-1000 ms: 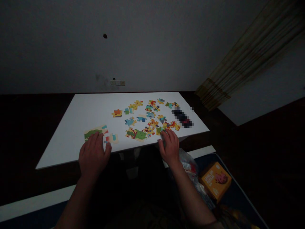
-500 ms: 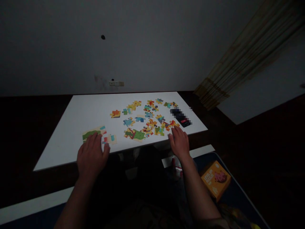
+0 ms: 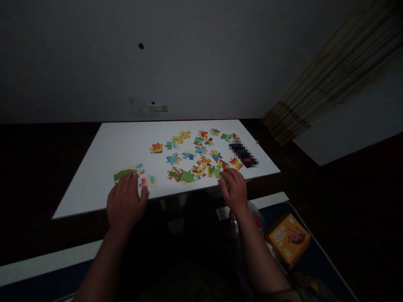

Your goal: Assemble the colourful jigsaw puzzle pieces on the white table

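With our left hand point(image 3: 126, 199) laid palm-down at the near edge of a white desk point(image 3: 85, 180), we had fingers spread over part of a green-and-cream puzzle section point(image 3: 126, 172); that grip was relaxed, clasping nothing. A cream piece with a blue patch point(image 3: 152, 180) lay just beside the section, near our thumb.

Our right hand point(image 3: 235, 188) was bent at the same edge, fingertips beside a green-and-yellow piece point(image 3: 213, 172); whether that grip was clenched on anything, we could not tell. Loose puzzle pieces point(image 3: 189, 155) were scattered between and beyond our hands, among them a large green piece point(image 3: 185, 177) and, farther left, an orange one point(image 3: 156, 147). A dark, pixelated object point(image 3: 244, 155) lay at the desk's right side.

Below, to our right, we had an orange box point(image 3: 289, 239) on a dark blue surface point(image 3: 319, 258), near a clear plastic bag point(image 3: 256, 215) partly behind our forearm.
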`<action>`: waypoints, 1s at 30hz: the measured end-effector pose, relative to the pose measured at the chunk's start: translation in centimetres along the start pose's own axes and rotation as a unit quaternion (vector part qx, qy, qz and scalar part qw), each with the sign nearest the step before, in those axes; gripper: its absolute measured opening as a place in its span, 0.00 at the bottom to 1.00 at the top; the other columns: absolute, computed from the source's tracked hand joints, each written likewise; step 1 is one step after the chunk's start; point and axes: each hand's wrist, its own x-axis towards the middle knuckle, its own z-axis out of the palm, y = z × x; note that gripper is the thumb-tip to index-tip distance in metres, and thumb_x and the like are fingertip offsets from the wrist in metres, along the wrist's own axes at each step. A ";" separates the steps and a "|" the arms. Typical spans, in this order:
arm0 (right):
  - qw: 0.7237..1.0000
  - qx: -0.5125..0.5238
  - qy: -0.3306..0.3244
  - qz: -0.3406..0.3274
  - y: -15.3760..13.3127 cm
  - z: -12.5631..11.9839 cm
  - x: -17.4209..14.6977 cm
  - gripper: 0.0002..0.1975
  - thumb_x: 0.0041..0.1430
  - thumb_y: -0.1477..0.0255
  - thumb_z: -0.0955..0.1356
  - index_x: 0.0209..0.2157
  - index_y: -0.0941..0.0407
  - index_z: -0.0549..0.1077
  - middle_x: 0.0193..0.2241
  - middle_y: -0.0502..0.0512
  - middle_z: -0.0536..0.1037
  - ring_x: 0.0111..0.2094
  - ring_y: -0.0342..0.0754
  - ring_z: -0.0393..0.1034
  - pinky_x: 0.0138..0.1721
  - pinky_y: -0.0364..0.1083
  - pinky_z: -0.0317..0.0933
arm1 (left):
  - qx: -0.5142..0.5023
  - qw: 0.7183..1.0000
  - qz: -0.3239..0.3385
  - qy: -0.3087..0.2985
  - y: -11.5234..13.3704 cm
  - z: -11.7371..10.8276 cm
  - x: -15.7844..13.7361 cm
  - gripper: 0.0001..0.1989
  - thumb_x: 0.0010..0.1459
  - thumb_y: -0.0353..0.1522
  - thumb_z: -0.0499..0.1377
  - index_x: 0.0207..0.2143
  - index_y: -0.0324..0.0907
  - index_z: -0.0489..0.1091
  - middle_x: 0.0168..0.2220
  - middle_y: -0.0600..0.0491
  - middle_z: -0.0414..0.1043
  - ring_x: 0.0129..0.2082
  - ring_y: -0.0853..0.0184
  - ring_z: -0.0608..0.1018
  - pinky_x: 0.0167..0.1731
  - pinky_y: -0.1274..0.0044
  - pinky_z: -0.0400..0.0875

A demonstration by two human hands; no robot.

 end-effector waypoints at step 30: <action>0.998 0.007 -0.062 0.013 -0.3 1.2 1.5 0.16 0.63 0.64 0.60 0.48 0.54 0.71 0.56 0.58 0.70 0.59 0.56 0.60 0.58 0.58 0.56 | 0.007 1.000 -0.016 -0.020 0.3 -0.4 0.1 0.27 0.62 0.40 0.49 0.61 0.39 0.58 0.64 0.43 0.58 0.64 0.53 0.59 0.60 0.59 0.55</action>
